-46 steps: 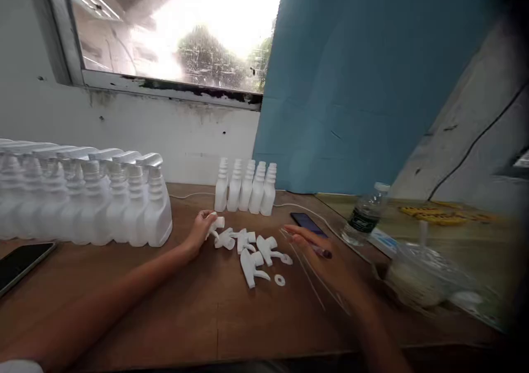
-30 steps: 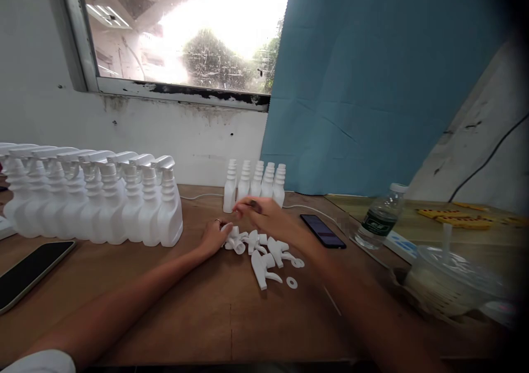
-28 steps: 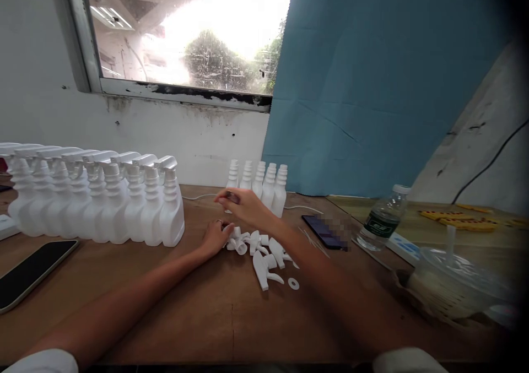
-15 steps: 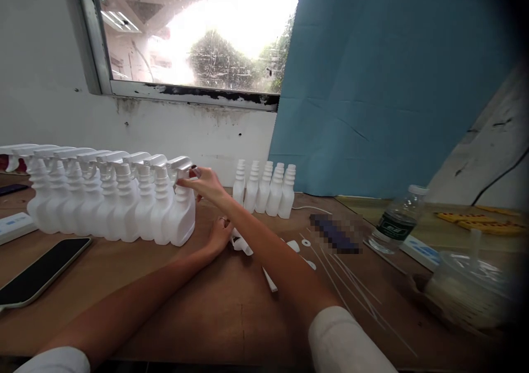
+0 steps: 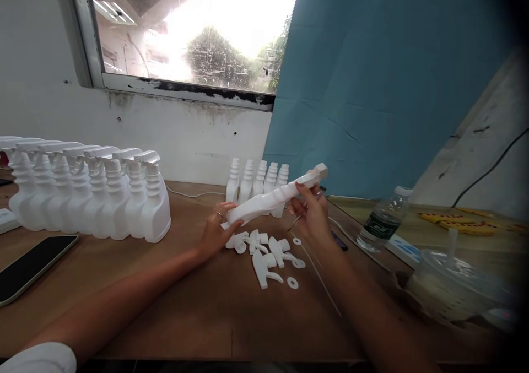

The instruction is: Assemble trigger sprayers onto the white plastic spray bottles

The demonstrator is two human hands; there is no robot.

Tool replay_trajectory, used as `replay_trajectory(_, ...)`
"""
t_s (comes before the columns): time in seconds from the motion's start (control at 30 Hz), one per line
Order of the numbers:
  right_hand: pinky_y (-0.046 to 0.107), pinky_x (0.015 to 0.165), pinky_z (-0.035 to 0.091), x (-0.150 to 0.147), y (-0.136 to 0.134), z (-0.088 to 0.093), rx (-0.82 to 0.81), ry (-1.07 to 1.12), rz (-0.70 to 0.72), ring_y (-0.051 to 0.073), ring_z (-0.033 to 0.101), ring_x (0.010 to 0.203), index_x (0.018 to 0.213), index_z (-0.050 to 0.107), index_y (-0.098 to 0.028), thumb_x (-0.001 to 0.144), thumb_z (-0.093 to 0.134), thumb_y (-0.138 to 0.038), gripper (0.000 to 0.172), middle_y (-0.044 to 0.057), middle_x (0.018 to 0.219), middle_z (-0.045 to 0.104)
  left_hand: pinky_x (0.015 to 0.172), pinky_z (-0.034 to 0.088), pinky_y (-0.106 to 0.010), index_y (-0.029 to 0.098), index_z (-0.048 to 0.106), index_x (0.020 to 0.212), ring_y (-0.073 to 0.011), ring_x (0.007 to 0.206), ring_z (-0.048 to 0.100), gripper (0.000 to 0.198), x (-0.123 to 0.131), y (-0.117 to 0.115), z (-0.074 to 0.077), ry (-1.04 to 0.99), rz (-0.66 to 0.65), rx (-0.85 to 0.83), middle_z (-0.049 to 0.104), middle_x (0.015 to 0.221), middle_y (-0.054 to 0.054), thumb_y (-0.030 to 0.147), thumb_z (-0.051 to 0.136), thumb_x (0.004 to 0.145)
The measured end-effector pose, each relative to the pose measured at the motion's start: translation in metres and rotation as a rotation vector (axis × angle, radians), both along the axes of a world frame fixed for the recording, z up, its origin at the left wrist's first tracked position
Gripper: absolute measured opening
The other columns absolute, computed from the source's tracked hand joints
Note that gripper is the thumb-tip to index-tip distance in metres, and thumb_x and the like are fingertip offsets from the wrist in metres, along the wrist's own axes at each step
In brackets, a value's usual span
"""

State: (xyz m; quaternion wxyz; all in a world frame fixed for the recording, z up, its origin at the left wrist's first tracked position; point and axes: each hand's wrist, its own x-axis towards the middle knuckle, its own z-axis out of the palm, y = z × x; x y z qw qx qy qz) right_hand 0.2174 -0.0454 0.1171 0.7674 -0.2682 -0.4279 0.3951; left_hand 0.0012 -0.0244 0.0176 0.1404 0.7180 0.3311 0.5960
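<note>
A white plastic spray bottle [image 5: 258, 203] is held in the air on a slant, base to the left, spray head up to the right. My left hand [image 5: 217, 228] grips its base end. Around the neck by the spray head closes my right hand [image 5: 311, 210], which also holds a thin dark stick-like tool [image 5: 296, 222]; its kind is not clear. Beneath the bottle lie several loose white trigger spray heads [image 5: 261, 268]. Near them are white ring washers [image 5: 292, 282] and a thin white tube [image 5: 322, 287].
At the left stands a tight row of white spray bottles [image 5: 155, 213], most with heads on. Smaller-looking headless bottles [image 5: 247, 183] stand behind my hands. A phone [image 5: 37, 265] lies front left. A water bottle [image 5: 379, 224] and a lidded plastic cup [image 5: 452, 285] stand at the right.
My right hand has lifted the bottle from the right end of the row and brought it rightward. My left hand has risen from the loose spray heads onto its base.
</note>
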Motion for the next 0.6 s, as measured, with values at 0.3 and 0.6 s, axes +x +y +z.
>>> replay_trajectory(0.3,0.021,0.031,0.023,0.025,0.001,-0.014,0.015,-0.13,0.017,0.003,0.016,0.039,0.074,0.058,-0.019,0.06,0.082,-0.039,0.034,-0.007,0.055,0.046,0.09,0.048,-0.032,0.017,0.068,0.113,-0.0256,0.105,0.062,0.041,-0.007,0.006,0.018,-0.159,-0.197,-0.279,0.069,0.115,-0.008,0.045,0.062,0.084)
replay_trajectory(0.6,0.019,0.033,0.017,0.027,-0.009,-0.01,0.037,-0.147,0.154,0.002,0.011,0.037,0.085,0.065,-0.022,0.056,0.082,-0.037,0.037,-0.01,0.048,0.038,0.084,0.05,-0.032,0.013,0.069,0.112,-0.0268,0.103,0.062,0.05,-0.01,0.012,0.021,-0.3,-0.332,-0.406,0.069,0.116,-0.011,0.051,0.066,0.08)
